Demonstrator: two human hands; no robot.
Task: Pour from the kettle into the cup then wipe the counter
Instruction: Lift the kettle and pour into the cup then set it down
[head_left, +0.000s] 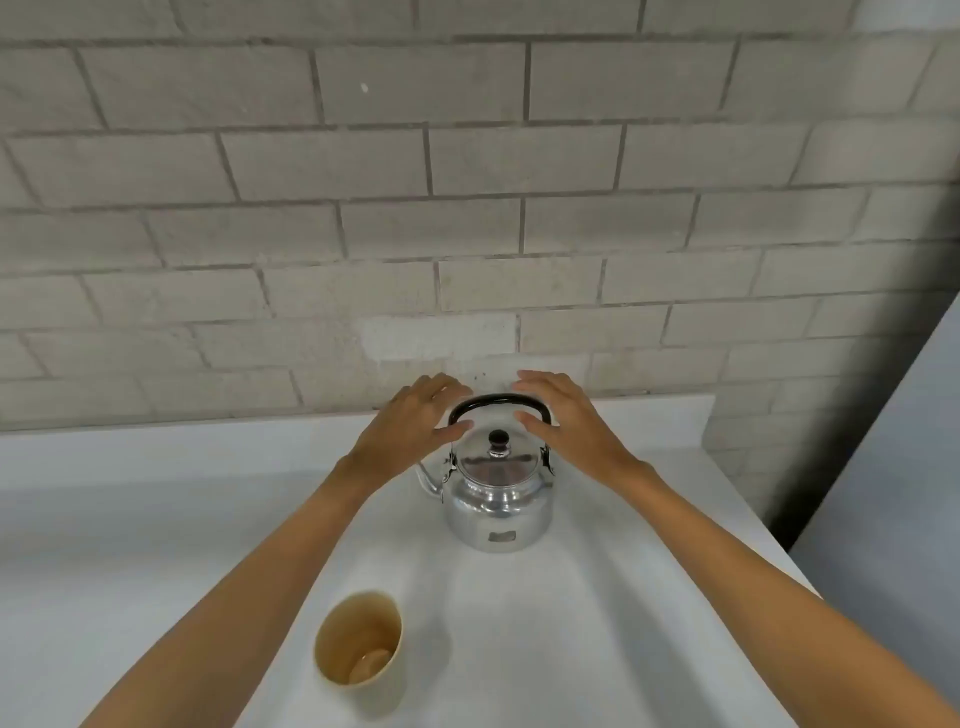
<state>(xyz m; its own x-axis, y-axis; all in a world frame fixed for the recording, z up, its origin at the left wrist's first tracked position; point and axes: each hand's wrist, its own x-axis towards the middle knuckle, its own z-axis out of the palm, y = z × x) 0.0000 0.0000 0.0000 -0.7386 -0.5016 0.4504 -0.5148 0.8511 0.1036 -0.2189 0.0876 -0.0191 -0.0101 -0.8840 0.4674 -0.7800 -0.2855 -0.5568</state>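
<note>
A shiny metal kettle (496, 501) with a black arched handle and a black lid knob stands upright on the white counter (156, 519), its spout pointing left. My left hand (410, 431) hovers at the left end of the handle and my right hand (569, 423) at the right end, both with fingers spread and holding nothing. Whether they touch the handle I cannot tell. A tan cup (359, 642) stands upright near the counter's front, left of the kettle and between my forearms; it looks empty.
A grey brick wall (467, 182) rises directly behind the counter. The counter's right edge runs diagonally toward me, with a dark gap and a grey panel (893, 493) beyond it.
</note>
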